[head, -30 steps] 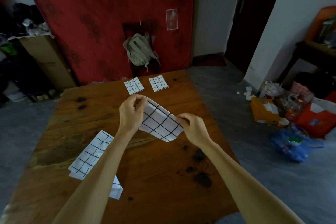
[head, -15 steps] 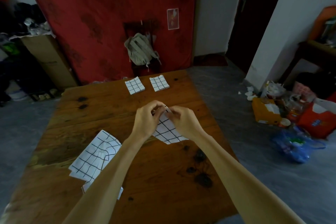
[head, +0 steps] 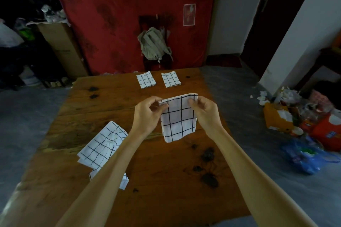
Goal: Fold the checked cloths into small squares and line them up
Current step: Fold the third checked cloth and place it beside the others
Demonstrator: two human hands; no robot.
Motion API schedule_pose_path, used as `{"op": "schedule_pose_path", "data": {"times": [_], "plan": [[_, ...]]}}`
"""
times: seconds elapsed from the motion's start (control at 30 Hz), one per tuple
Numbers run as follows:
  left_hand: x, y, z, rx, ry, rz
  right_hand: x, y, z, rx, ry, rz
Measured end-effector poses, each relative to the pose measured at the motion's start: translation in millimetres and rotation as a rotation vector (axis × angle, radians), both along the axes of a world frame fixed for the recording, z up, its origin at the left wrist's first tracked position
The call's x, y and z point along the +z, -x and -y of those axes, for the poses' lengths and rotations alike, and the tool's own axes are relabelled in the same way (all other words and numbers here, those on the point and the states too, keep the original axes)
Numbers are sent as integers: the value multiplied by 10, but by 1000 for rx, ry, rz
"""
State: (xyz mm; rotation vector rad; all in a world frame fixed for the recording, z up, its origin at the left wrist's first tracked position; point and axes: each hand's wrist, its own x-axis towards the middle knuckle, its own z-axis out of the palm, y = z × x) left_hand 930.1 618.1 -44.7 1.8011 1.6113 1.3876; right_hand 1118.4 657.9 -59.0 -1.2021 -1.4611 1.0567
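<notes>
Both your hands pinch the cloth (head: 178, 116) by its top corners, left hand (head: 147, 114) and right hand (head: 205, 111). It hangs straight down, long axis vertical, above the table (head: 166, 180).

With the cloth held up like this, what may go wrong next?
The cloth hangs from pinches at its top corners only, by the left hand and right hand; its layers may slip apart. The left forearm lies over the unfolded pile and might drag it.
</notes>
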Motion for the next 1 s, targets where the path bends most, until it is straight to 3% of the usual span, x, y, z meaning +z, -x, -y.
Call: {"op": "schedule_pose_path", "data": {"times": [1.0], "plan": [[127, 49, -22, -2, 50, 144, 73, -59, 8, 10, -9, -48]]}}
